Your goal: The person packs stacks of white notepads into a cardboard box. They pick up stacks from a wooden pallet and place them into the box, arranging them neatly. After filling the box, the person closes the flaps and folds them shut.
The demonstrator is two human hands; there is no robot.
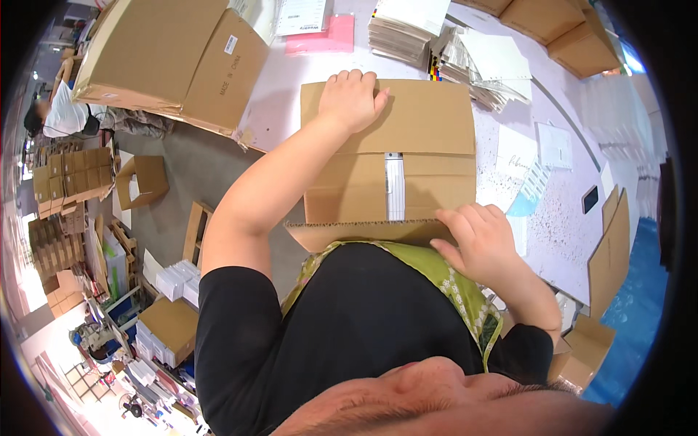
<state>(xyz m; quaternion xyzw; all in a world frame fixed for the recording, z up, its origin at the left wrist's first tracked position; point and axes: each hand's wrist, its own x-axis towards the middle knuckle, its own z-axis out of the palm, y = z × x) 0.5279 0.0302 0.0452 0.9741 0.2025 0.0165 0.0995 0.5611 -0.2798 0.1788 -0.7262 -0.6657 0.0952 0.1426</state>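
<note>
A brown cardboard box (pixel 436 174) stands in front of me on the table. Two side flaps lie folded in, and through the narrow gap between them shows a white, paper-like stack (pixel 395 187). My left hand (pixel 352 102) reaches to the far flap (pixel 429 116), its fingers bent over the outer edge and the thumb apart on the cardboard. At the near side, my right hand (pixel 476 236) grips the right end of the raised near flap (pixel 363 231), fingers above and thumb below. Most of the box's contents are hidden.
A large carton (pixel 167 58) sits at the far left of the table. Paper stacks (pixel 407 33) and a pink packet (pixel 327 35) lie beyond the box. Loose sheets (pixel 516 152) and a phone (pixel 590 199) are to the right. Small cartons stand on the floor at left.
</note>
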